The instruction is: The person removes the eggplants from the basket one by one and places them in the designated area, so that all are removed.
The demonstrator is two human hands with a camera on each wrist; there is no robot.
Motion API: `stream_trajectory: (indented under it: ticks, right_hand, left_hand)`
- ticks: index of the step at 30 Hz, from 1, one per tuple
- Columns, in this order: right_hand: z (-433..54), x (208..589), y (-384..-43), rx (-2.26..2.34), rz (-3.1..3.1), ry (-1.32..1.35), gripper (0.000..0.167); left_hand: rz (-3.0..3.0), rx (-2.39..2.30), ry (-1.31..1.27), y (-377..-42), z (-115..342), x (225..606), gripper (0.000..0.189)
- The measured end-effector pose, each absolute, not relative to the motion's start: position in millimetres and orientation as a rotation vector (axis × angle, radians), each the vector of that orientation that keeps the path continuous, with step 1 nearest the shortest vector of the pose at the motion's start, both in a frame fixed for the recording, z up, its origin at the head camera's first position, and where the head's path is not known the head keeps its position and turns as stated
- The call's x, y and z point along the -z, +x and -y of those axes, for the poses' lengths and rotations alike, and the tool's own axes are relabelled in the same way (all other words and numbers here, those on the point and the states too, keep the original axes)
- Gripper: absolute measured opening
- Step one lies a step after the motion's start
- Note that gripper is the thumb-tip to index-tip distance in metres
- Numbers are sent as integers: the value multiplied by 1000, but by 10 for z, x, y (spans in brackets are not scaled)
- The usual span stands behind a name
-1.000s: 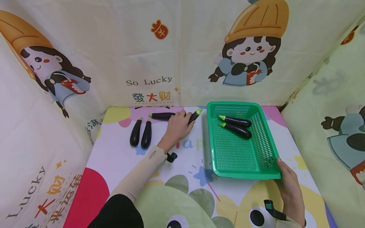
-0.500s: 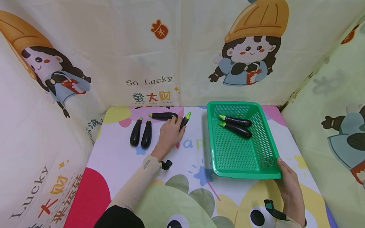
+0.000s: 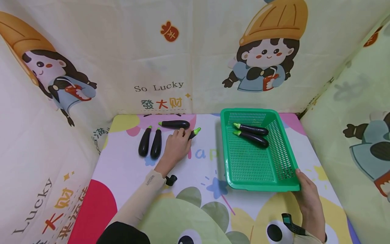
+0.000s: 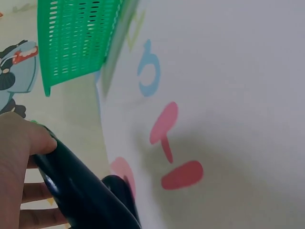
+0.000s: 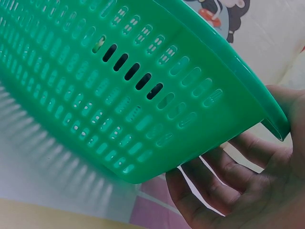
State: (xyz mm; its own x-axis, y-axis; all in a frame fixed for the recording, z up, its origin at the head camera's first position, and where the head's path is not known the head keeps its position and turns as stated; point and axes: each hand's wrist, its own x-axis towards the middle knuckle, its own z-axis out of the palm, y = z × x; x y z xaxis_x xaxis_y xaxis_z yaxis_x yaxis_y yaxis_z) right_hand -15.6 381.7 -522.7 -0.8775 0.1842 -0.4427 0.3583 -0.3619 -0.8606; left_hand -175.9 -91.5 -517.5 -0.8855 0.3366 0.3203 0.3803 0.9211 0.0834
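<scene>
My left hand (image 3: 177,145) holds an eggplant (image 4: 78,179), and in the head view only its green-tipped end shows past the fingers. Thumb and fingers lie on either side of its dark, glossy body in the left wrist view. Just beyond the hand a second eggplant (image 3: 175,124) lies sideways on the table. Two more eggplants (image 3: 156,144) lie side by side to the left. At the near right corner of a green plastic basket (image 3: 253,187), my right hand (image 3: 310,200) grips the rim, thumb on top and fingers below. Two eggplants (image 3: 252,139) rest inside the basket.
A patterned cloth (image 3: 210,206) covers the table. Printed fabric walls (image 3: 207,61) rise at the back and on both sides, with the basket's far end close to the back one.
My left hand has moved left and toward me with the eggplant, away from the basket and nearer the others on the table. The right hand and the basket stay put.
</scene>
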Motion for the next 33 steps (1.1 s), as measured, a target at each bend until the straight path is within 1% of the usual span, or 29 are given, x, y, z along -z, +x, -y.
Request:
stream_trajectory:
  ticks: [12,16,21,29,33]
  right_hand:
    - [-3822,5235,-147,2364,-1765,713,30]
    - [-3821,5233,-146,2377,-1738,712,31]
    - [-3833,5236,-144,2342,-1776,726,26]
    - [-3838,5269,-131,2352,-1794,690,24]
    - [-3841,5276,-132,2375,-1772,678,24]
  left_hand:
    - [2720,57,-814,-1726,1201,5229,27]
    - [2730,29,-914,-1751,1306,5250,28]
    - [2727,20,-1018,-1819,1404,5284,30]
    - [2816,-94,-1077,-1903,1496,5273,34]
    - [2816,-166,-1108,-1929,1525,5291,32]
